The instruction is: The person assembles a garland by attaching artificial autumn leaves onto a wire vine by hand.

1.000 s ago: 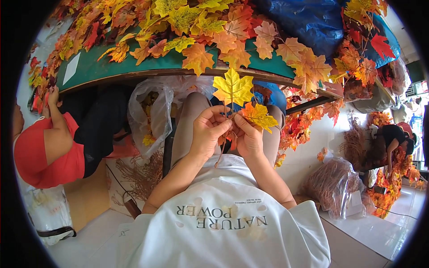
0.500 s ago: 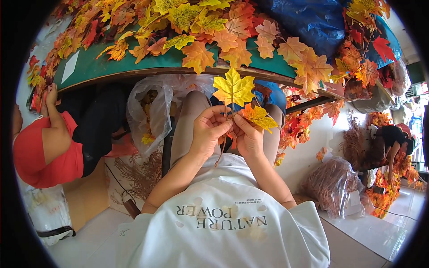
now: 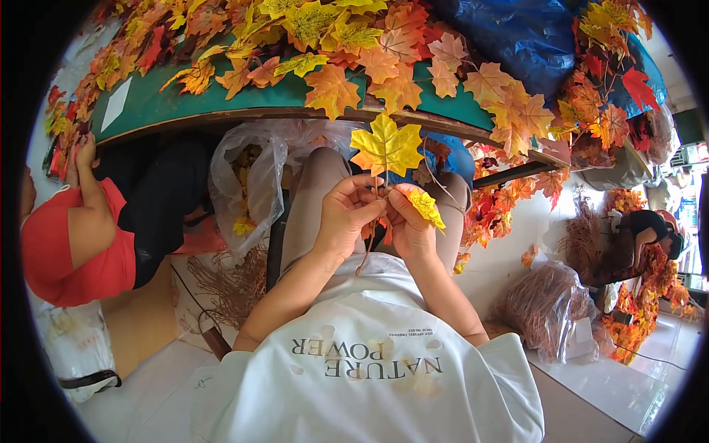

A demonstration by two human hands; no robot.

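In front of my lap I hold an artificial leaf stem. One yellow maple leaf (image 3: 386,145) points up from between my fingertips. My left hand (image 3: 342,213) is closed in a pinch on the brown stem, whose tail hangs down below the fingers. Close beside it, my right hand (image 3: 410,226) is closed too, thumb and finger pressed together by the base of a second yellow leaf (image 3: 425,207) that tilts to the right. What exactly its fingertips grip is hidden. A bit of orange leaf shows beneath, between the hands.
A green-topped table (image 3: 258,98) heaped with autumn leaves and a blue plastic bag (image 3: 509,44) stands ahead. A clear plastic bag (image 3: 247,184) hangs at its edge. Bundled brown stems (image 3: 546,310) lie right. A person in red (image 3: 77,247) sits left; another person (image 3: 641,236) bends far right.
The second leaf by my right hand has turned and folded over, showing narrower and yellower. A thin stem now shows to its right. Both hands stay nearly in place.
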